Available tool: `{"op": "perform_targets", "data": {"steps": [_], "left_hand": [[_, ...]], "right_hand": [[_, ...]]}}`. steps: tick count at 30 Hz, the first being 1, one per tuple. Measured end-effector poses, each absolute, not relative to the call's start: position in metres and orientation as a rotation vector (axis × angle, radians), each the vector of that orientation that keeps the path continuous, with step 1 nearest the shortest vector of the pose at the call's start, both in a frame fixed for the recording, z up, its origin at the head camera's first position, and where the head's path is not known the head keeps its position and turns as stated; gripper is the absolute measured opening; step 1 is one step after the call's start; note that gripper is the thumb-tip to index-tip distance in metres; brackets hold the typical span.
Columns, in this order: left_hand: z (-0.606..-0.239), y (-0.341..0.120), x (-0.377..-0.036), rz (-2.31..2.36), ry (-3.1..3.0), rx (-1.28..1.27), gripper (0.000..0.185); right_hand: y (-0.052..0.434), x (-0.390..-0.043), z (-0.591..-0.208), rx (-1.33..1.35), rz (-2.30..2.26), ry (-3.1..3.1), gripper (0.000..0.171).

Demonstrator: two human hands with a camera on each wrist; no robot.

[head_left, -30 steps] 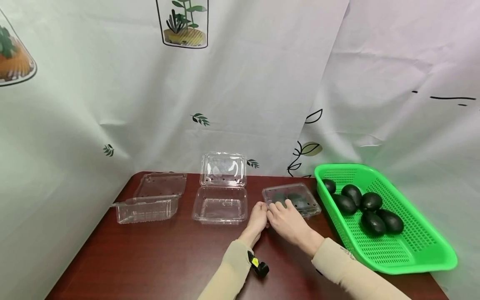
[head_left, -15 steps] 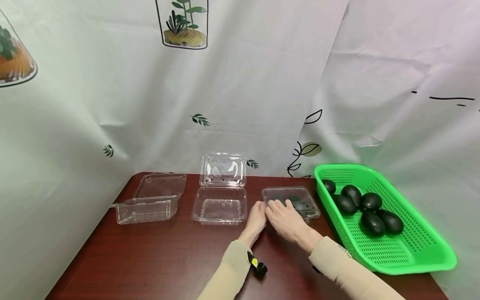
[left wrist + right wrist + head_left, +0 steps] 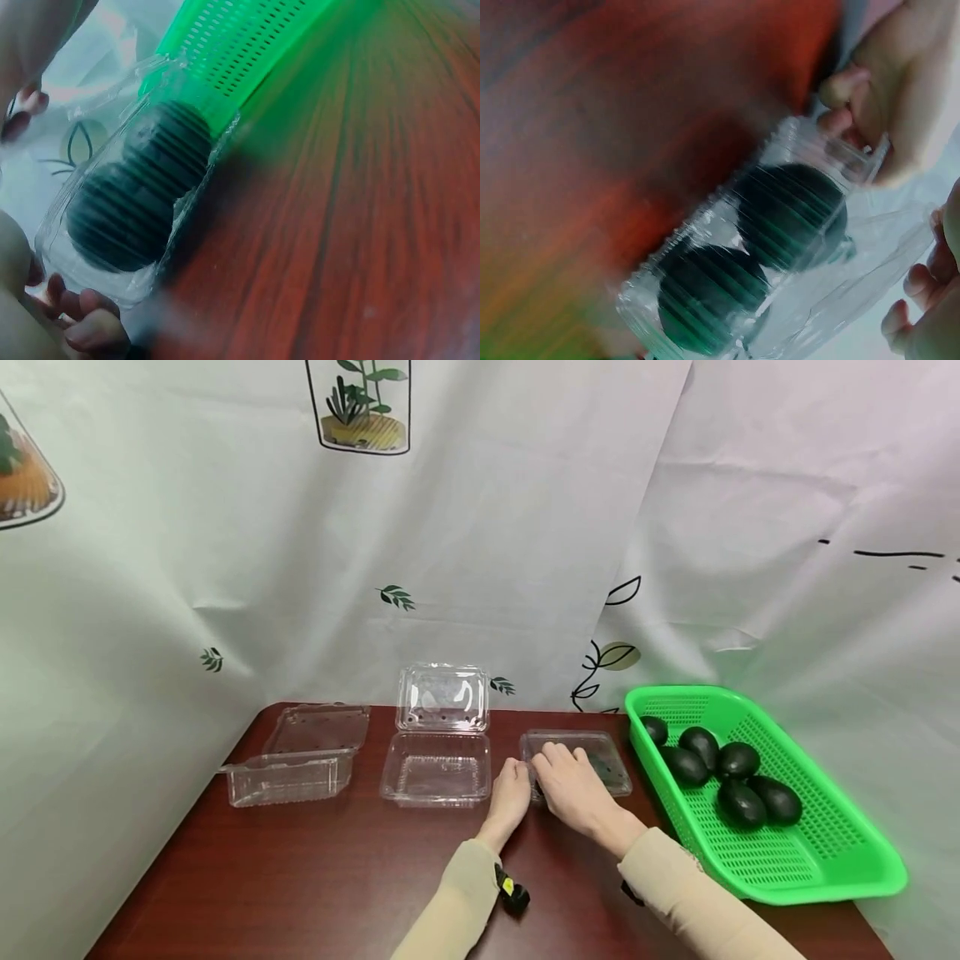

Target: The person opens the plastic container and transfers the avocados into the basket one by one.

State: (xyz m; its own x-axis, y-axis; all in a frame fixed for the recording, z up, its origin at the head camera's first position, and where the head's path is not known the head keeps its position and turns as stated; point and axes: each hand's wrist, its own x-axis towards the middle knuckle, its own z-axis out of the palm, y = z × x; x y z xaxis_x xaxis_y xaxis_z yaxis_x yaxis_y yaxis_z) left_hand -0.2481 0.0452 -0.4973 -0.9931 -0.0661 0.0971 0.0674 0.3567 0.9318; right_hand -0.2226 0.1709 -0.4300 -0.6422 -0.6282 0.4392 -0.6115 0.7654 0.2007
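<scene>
A transparent plastic clamshell container (image 3: 607, 758) with dark, egg-shaped avocados (image 3: 120, 214) inside sits on the table just left of the green basket. At its near left corner my left hand (image 3: 510, 793) grips the edge; in the right wrist view the curled fingers of that left hand (image 3: 874, 112) wrap the corner. My right hand (image 3: 573, 789) bends over the left part of the lid and covers much of it. From the right wrist view, the lid (image 3: 855, 289) stands at an angle to the base, with the right hand (image 3: 937, 296) at its edge. Two avocados (image 3: 795, 214) show through the wall.
A green perforated basket (image 3: 847, 852) holding several avocados (image 3: 738, 804) stands on the right. Two more transparent clamshells, one in the middle (image 3: 435, 768) and one at the left (image 3: 288, 779), lie opened on the brown table (image 3: 300, 868). A patterned cloth (image 3: 495, 527) hangs behind.
The clamshell has turned slightly, so its far edge now lies level in view. My right hand has shifted a little farther over the lid; the left hand stays at the corner.
</scene>
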Motion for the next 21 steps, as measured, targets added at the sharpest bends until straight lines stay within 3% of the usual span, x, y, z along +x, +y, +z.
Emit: {"op": "perform_targets", "data": {"steps": [7,15,21], "left_hand": [[-0.498,0.046,-0.248,-1.667,-2.525,-0.069,0.03],[-0.5,0.047,-0.249,-1.632,-2.523,-0.09,0.028],[-0.501,0.042,-0.252,-1.566,-2.552,-0.117,0.026]], "right_hand": [[0.18,-0.22,-0.443,1.012,-0.002,-2.374,0.015],[0.223,-0.211,-0.452,1.033,-0.006,-2.352,0.009],[0.25,-0.212,-0.457,1.01,-0.065,-2.269,0.028]]}}
